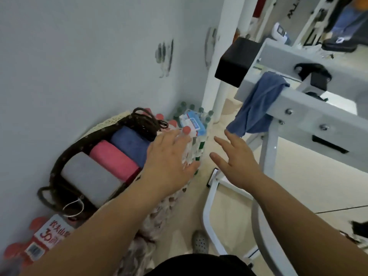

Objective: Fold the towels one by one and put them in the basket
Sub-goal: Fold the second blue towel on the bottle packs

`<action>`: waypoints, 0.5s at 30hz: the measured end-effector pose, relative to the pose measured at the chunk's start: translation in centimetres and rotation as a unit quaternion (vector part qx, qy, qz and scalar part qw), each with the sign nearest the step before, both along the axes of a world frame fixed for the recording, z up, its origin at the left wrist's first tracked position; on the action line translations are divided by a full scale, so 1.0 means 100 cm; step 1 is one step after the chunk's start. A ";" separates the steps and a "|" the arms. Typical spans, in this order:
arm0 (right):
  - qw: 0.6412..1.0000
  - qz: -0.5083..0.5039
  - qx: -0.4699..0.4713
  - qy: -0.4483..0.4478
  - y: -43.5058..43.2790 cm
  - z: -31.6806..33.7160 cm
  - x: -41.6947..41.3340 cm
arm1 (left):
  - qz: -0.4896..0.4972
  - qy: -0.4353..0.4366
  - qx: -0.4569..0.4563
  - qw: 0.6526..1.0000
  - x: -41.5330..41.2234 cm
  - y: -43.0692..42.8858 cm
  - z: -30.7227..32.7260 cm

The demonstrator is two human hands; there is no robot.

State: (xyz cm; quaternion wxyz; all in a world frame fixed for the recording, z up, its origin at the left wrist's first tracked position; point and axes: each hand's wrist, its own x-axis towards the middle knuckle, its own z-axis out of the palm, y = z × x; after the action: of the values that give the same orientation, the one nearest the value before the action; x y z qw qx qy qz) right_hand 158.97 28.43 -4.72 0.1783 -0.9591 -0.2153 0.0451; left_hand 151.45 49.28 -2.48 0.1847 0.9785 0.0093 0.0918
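Note:
A dark woven basket point(59, 162) with handles sits on the floor by the wall. It holds three folded towels side by side: grey point(89, 176), pink point(113, 158) and dark blue point(129, 142). My left hand point(169, 156) hovers with straight fingers over the basket's right rim, holding nothing. My right hand point(237, 158) is spread open in the air to its right, also empty. An unfolded blue towel point(256, 104) hangs over the edge of a grey metal table point(310, 104), beyond my right hand.
Packs of bottled water point(191, 124) stand behind the basket, and another pack point(35, 242) lies at the lower left. A white metal frame leg point(211, 200) stands between my arms. A pale wall runs along the left. A person's legs point(346, 18) show far back.

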 end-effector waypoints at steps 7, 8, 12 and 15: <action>0.992 -0.039 0.018 -0.120 -0.077 -0.001 0.054 | -0.070 0.061 -0.031 0.995 0.092 -0.079 -0.001; 0.986 -0.037 0.019 -0.162 -0.083 0.001 0.059 | -0.075 0.056 -0.049 0.994 0.104 -0.087 0.001; 0.949 -0.079 -0.017 -0.304 -0.098 0.008 0.075 | -0.056 0.036 -0.142 0.988 0.147 -0.119 0.011; 0.948 -0.104 -0.057 -0.297 -0.103 0.009 0.092 | -0.035 -0.017 -0.177 0.983 0.174 -0.138 0.018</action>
State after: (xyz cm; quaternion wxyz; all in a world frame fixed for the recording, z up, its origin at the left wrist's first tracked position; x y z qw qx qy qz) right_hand 168.21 18.08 -3.82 0.0548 -0.9548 -0.1546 -0.2480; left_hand 168.86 35.52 -0.68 0.3585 0.9282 -0.0118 0.0988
